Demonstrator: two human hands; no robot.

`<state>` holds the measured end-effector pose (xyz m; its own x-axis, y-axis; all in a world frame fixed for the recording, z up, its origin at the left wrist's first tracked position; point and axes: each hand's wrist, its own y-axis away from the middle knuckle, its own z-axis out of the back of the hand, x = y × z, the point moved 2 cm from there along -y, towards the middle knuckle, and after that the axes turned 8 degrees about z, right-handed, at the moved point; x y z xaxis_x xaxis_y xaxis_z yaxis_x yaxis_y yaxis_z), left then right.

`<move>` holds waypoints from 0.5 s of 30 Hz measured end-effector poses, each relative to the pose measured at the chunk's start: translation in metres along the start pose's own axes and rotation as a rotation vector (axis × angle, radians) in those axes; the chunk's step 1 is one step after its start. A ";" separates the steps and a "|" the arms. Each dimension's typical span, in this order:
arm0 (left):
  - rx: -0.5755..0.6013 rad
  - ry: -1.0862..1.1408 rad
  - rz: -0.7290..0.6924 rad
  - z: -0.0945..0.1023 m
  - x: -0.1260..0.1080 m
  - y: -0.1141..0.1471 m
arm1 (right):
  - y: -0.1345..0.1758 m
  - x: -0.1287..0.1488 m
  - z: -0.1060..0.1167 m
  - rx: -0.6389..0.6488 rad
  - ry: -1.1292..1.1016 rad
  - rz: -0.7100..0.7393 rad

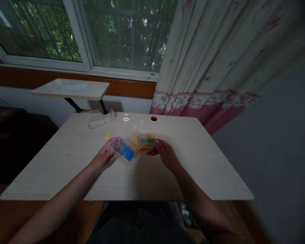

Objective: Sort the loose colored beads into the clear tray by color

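A clear plastic box (117, 149) is tilted in my left hand (105, 156), whose fingers and thumb are closed round its left side. Inside lies a flat blue piece (127, 151) with an irregular outline. A see-through lid or flap (139, 136) extends from the box toward my right hand (166, 156); its edges are faint and blurred. Beyond the hands, a yellow picture card or packet (144, 136) with green and orange patches rests on the table. My right fingers are apart at its right side, slightly smeared; whether they touch the flap is unclear.
Small yellow pieces (108, 136) lie on the table (205, 169) beyond my left hand. Another clear plastic container (101, 120) lies at the back left, by the post of a raised shelf (47, 88). A round cable hole (154, 118) is near the back edge, before the curtain (193, 67).
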<state>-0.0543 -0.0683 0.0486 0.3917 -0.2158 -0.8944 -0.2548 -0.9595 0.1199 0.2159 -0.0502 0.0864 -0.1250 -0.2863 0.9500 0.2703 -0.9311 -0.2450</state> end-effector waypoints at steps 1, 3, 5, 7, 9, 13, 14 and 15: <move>-0.064 -0.033 -0.034 0.014 -0.006 0.000 | 0.002 -0.004 0.001 0.011 -0.004 -0.005; -0.159 -0.111 -0.079 0.042 -0.018 -0.002 | 0.005 -0.015 0.005 0.012 -0.007 -0.029; -0.245 -0.194 -0.117 0.070 -0.029 -0.004 | 0.009 -0.028 0.009 -0.015 -0.006 -0.058; -0.335 -0.265 -0.187 0.094 -0.039 -0.005 | 0.012 -0.040 0.012 -0.052 -0.019 -0.084; -0.384 -0.325 -0.206 0.112 -0.044 -0.007 | 0.016 -0.050 0.014 -0.095 -0.049 -0.104; -0.430 -0.383 -0.221 0.127 -0.048 -0.013 | 0.020 -0.061 0.019 -0.202 -0.036 -0.111; -0.431 -0.394 -0.228 0.128 -0.048 -0.016 | 0.020 -0.062 0.021 -0.216 -0.024 -0.107; -0.427 -0.406 -0.232 0.129 -0.048 -0.019 | 0.020 -0.063 0.023 -0.225 -0.017 -0.104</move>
<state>-0.1824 -0.0163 0.0338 0.0059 0.0122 -0.9999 0.2050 -0.9787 -0.0107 0.2510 -0.0461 0.0263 -0.1241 -0.1840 0.9751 0.0371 -0.9828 -0.1808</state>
